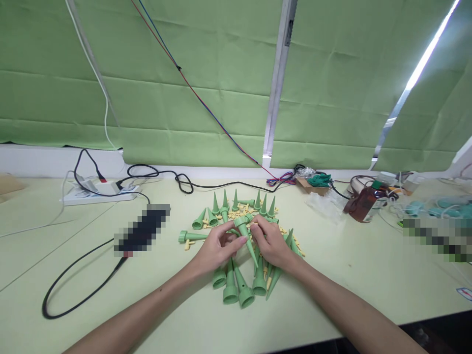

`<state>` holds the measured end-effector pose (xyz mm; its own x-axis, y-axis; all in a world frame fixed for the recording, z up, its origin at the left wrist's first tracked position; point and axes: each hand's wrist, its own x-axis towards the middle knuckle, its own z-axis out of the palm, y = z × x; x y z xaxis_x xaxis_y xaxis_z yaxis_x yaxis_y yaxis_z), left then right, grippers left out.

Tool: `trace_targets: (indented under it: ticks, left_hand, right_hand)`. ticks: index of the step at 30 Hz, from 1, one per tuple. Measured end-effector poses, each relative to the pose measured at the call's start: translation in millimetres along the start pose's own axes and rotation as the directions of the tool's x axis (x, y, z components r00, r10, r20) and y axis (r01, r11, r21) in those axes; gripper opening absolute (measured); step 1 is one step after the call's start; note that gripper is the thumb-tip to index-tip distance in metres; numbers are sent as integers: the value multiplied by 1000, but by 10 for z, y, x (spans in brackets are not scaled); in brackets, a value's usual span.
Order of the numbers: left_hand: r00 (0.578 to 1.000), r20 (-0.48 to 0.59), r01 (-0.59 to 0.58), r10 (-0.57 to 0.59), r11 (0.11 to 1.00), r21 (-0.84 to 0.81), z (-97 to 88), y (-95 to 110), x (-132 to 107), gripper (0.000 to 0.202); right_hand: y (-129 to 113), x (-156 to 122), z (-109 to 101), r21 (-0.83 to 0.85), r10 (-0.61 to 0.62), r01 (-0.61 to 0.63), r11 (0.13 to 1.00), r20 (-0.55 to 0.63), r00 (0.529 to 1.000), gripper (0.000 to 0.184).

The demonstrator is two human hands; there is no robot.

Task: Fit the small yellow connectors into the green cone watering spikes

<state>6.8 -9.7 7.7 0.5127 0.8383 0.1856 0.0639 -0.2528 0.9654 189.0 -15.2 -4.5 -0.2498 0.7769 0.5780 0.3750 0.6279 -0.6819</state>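
Note:
Tilted point-down, a green plastic watering spike is gripped by the fingers of my left hand. My right hand is closed in a pinch beside the spike's wide head, around what looks like a small yellow valve, mostly hidden by the fingers. Around and beneath both hands lies a pile of more green spikes, some upright at the back and others lying down. Mixed among them are several small yellow valves, T-shaped.
To the left lie a blurred dark device with a black cable and a white power strip. On the right stand a brown bottle, a clear plastic bag and a small cardboard box. Green blinds hang behind the table.

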Motion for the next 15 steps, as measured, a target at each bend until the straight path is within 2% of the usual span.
trace_targets:
  ticks: [4,15]
  left_hand:
    - [1000,-9,-9,9,999,41,-10,-11,4,29]
    - [983,-143,-78,118,963,257,25,-26,-5,28]
  right_hand:
    - [-3,-2,0,-4,6,-6,1000,2,1000,28]
    - [2,-2,0,-15,3,-3,1000,0,1000,28]
